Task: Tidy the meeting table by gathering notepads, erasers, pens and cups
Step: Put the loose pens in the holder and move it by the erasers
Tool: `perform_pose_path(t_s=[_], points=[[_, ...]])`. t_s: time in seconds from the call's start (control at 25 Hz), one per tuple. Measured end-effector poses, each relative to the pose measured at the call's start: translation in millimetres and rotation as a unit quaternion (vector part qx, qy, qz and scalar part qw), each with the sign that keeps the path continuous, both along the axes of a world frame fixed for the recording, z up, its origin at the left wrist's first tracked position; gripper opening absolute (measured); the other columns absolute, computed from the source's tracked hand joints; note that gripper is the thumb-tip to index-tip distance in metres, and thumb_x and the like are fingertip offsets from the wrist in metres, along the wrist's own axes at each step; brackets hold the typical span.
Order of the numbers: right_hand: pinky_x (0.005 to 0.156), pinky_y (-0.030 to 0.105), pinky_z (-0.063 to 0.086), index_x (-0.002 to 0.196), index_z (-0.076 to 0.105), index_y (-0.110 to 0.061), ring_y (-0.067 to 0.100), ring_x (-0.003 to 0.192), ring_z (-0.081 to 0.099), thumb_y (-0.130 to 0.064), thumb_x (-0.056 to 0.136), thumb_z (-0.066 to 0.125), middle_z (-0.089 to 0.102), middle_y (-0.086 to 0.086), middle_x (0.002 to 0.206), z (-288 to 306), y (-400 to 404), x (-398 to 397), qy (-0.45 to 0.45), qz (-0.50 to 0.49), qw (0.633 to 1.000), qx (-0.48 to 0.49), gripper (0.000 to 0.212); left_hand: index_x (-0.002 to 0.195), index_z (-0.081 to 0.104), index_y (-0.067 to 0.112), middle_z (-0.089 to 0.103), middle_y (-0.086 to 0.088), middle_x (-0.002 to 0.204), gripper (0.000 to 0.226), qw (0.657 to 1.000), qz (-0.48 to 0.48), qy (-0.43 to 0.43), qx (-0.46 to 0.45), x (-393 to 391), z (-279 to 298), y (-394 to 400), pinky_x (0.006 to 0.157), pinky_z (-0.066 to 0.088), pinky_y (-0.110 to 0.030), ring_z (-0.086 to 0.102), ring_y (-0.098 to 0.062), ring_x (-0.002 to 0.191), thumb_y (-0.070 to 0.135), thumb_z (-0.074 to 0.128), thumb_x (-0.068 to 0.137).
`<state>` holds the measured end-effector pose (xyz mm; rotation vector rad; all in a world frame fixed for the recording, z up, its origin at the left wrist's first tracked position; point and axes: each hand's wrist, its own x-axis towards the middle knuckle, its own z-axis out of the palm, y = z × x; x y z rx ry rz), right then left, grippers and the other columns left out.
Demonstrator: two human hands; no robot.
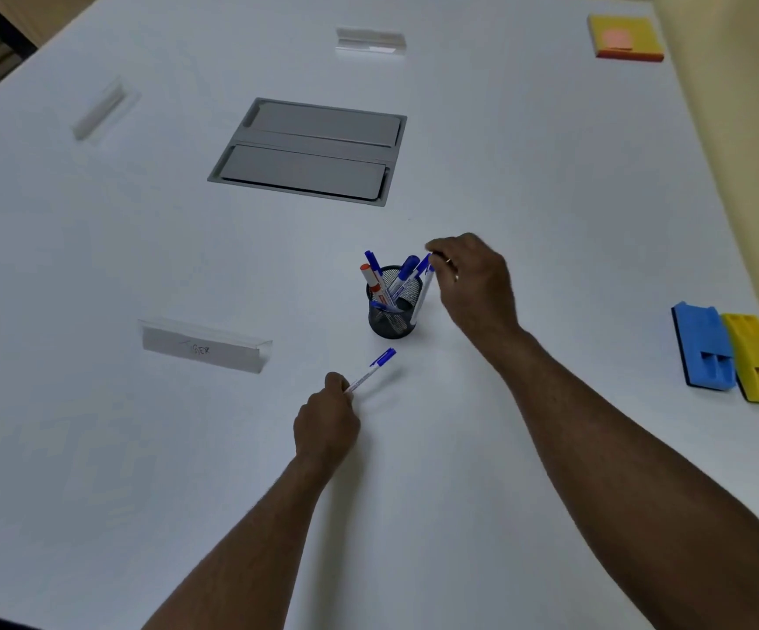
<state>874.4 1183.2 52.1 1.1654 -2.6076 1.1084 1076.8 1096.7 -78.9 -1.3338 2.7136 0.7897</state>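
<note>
Head view:

- A black mesh pen cup [391, 311] is seen standing upright near the middle of the white table [95, 447], already loaded with several blue-capped markers and one orange-capped marker [370, 279], all leaning outward.
- The right hand [473, 284] is closed on a blue-capped pen [422, 293], pinched at its cap end; the pen hangs nearly upright, its lower tip outside the cup wall at about 3 o'clock of the cup, so it is not yet inside.
- The left hand [325, 425] is closed on the tail of a second pen [370, 372], whose long axis runs toward 1 o'clock, cap leading, pointed at the cup.
- From the left grip, the cup lies at 1 o'clock, near but apart; the right hand is judged the nearer of the two.
- The coming move is judged to need the right pen lifted over the rim at 9 o'clock of the hand.
- A blue eraser [702, 345] and a yellow eraser [757, 356] lie touching at 3 o'clock; a sticky notepad [625, 38] sits at 1 o'clock, far off.
</note>
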Motion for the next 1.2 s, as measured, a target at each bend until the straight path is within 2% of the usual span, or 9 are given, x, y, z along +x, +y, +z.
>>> perform_pose_path(t_s=[0.08,0.28,0.44,0.56,0.72,0.88,1.08,1.16,1.2], points=[[0.084,0.027,0.051,0.115,0.066,-0.006,0.022,0.099,0.063,-0.013,0.097,0.052,0.066,0.012,0.109,-2.6,-7.5,1.7,-0.008,0.008,1.000,0.018,0.024,0.092,0.038,0.021,0.044,0.007,0.064,0.008,1.000,0.011,0.009,0.016,2.3,0.6,-0.9,0.050,0.027,-0.031,0.041,-0.016,0.055,0.023,0.042,0.098],[0.075,0.029,0.052,0.104,0.069,-0.008,0.018,0.082,0.063,-0.014,0.093,0.056,0.068,0.010,0.096,13.7,-14.4,-14.6,0.067,-0.030,0.994,-0.086,0.017,0.090,0.038,0.020,0.044,0.007,0.063,0.009,0.999,0.031,0.010,0.034,4.8,-0.1,-2.9,0.050,0.025,-0.032,0.041,-0.019,0.055,0.021,0.044,0.098],[0.079,0.034,0.051,0.112,0.067,-0.007,0.025,0.093,0.062,-0.016,0.096,0.053,0.067,0.013,0.103,-7.5,-21.0,-10.0,0.040,-0.004,0.999,0.029,0.023,0.091,0.038,0.020,0.045,0.006,0.064,0.009,0.998,0.032,0.012,0.045,2.0,2.0,0.5,0.052,0.027,-0.032,0.044,-0.021,0.057,0.021,0.044,0.097],[0.077,0.034,0.050,0.120,0.062,-0.013,0.024,0.098,0.061,-0.023,0.095,0.056,0.066,0.009,0.108,-26.7,-17.2,-3.7,-0.009,-0.019,0.995,0.094,0.027,0.092,0.039,0.020,0.046,0.005,0.065,0.008,0.998,0.035,0.011,0.057,1.4,5.0,2.7,0.054,0.030,-0.032,0.046,-0.023,0.060,0.023,0.044,0.098],[0.073,0.030,0.046,0.112,0.059,-0.016,0.026,0.092,0.063,-0.020,0.086,0.057,0.066,0.005,0.099,-56.1,3.3,23.5,-0.121,-0.183,0.976,0.003,0.026,0.093,0.040,0.022,0.052,0.004,0.069,0.008,0.995,0.044,0.036,0.084,-0.8,6.0,5.6,0.055,0.033,-0.031,0.049,-0.018,0.059,0.024,0.044,0.099],[0.072,0.023,0.043,0.112,0.059,-0.022,0.015,0.091,0.061,-0.033,0.084,0.068,0.062,-0.005,0.101,-92.2,23.7,71.6,-0.355,0.023,0.915,0.190,0.032,0.101,0.044,0.016,0.056,0.000,0.075,0.009,0.995,-0.044,0.035,0.081,-8.6,9.8,17.0,0.051,0.033,-0.030,0.049,-0.016,0.060,0.025,0.042,0.101],[0.070,0.020,0.047,0.089,0.058,-0.019,0.008,0.080,0.065,-0.028,0.094,0.057,0.065,-0.007,0.085,-93.8,17.5,83.8,-0.341,-0.008,0.932,0.121,0.010,0.108,0.047,0.011,0.051,0.006,0.067,0.022,0.991,-0.094,0.049,0.078,-13.5,8.0,23.9,0.047,0.032,-0.025,0.046,-0.010,0.053,0.030,0.040,0.102],[0.061,0.011,0.047,0.086,0.056,-0.020,-0.001,0.066,0.062,-0.024,0.093,0.059,0.061,-0.014,0.071,-82.2,17.8,83.9,-0.293,-0.021,0.954,0.052,0.009,0.118,0.046,0.013,0.063,0.001,0.084,0.034,0.989,-0.089,0.043,0.113,-13.4,8.8,20.9,0.062,0.048,-0.030,0.057,-0.014,0.068,0.042,0.044,0.099],[0.056,0.006,0.045,0.085,0.056,-0.019,-0.005,0.064,0.061,-0.022,0.093,0.060,0.059,-0.017,0.068,-73.9,17.5,82.0,-0.254,-0.037,0.966,-0.012,0.009,0.127,0.043,0.015,0.065,-0.005,0.108,0.045,0.989,-0.090,0.012,0.115,-11.2,6.3,17.7,0.081,0.051,-0.037,0.062,-0.021,0.090,0.048,0.048,0.096]])
